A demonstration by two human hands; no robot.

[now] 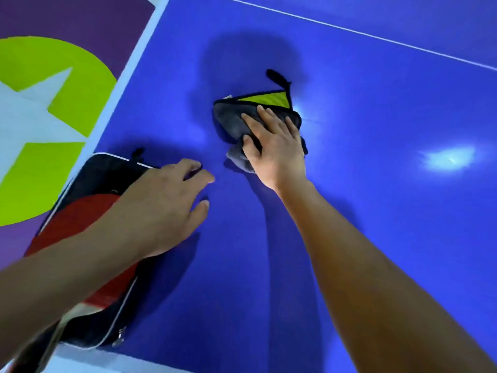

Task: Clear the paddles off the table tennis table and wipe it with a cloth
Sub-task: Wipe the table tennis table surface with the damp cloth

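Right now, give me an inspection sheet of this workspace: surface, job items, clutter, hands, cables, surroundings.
Surface: blue table with white edge lines; a glare patch at right.
Job's things: grey-and-green cloth lies bunched on the table; red paddle sits in an open black case at the table's near left corner, not yet cleared.
Clutter: nothing seen.
Hands: right hand presses flat on the cloth; left hand is open, spread over the case's edge.
Cables: nothing seen.
Surroundings: purple floor with lime and white shapes beyond the left edge.
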